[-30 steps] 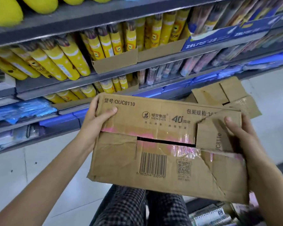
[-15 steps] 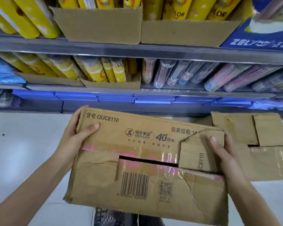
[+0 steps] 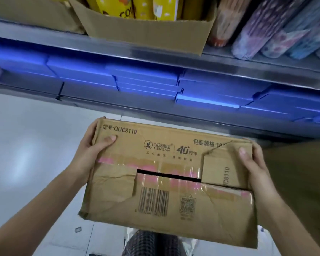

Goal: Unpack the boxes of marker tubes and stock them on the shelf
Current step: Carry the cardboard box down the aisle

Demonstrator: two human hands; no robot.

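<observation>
**Carton in hand, unpacking not yet begun**

Pale, glossy floor (image 3: 35, 163) fills the lower left of the view, and a grey metal shelf (image 3: 118, 48) runs across the top. On that shelf an open cardboard tray (image 3: 146, 32) is seen with yellow marker tubes (image 3: 118, 8) standing in it, and beside it to the right patterned tubes (image 3: 262, 34) are laid leaning. Below, flat blue boxes (image 3: 146, 80) are stacked in rows on a lower tier.

A worn cardboard carton (image 3: 166, 178) is held in front of the shelf, below the blue boxes and apart from them. It is gripped at its left end by the left hand (image 3: 92, 154), with the thumb pressed on the top face, and at its right end by the right hand (image 3: 251, 163), with the thumb on the torn corner flap. Both hands are closed on the carton.

The carton's flaps are partly torn and a dark slit shows along the taped seam, but its contents cannot be seen and no tube has been taken out. Some stock is already on the shelf; by these signs the task is judged to be at an early stage for this carton, with opening, emptying and shelving all left to be done.
</observation>
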